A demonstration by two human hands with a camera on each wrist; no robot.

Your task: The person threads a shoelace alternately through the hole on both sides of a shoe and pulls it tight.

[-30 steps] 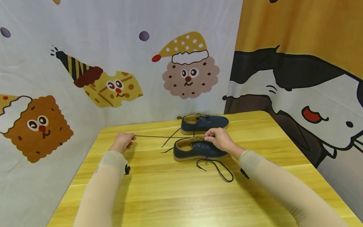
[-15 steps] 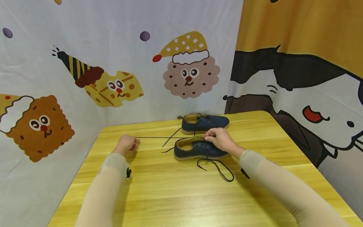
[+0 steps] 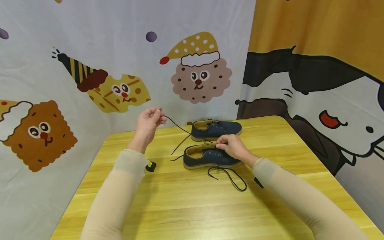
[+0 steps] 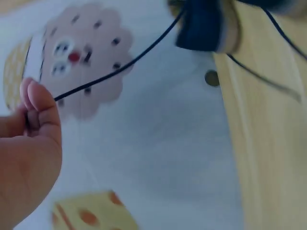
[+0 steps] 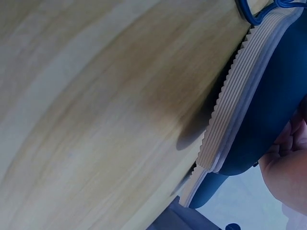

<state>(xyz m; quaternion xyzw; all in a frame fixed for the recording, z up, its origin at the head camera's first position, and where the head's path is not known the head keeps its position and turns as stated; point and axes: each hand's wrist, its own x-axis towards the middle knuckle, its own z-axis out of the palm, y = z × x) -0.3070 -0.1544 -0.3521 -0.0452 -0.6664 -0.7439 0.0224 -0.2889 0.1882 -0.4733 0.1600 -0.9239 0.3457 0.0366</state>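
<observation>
My left hand (image 3: 147,125) is raised above the far left of the table and pinches a dark shoelace (image 3: 177,125). In the left wrist view the lace (image 4: 117,72) slopes from the fingertips to the shoes. The nearer navy lace-up shoe (image 3: 195,162) stands upright, toe to the right. At its far eyelet edge, my right hand (image 3: 234,146) pinches the shoe; its fingertips hide whether lace is caught too. The right wrist view shows the hand (image 5: 288,167) behind the shoe's toe (image 5: 273,105). Another lace end (image 3: 240,186) lies looped on the table in front.
The matching navy shoe (image 3: 231,127) stands just behind, also pointing right, its loose lace end (image 3: 180,145) trailing left. Yellow wood-grain tabletop (image 3: 180,206) extends in front. Printed cartoon curtains (image 3: 168,16) hang against the back and right side.
The left hand first held the lace taut and low at the left; now it has risen and moved right, and the lace slackens into a slope. The right hand and shoes stay put.
</observation>
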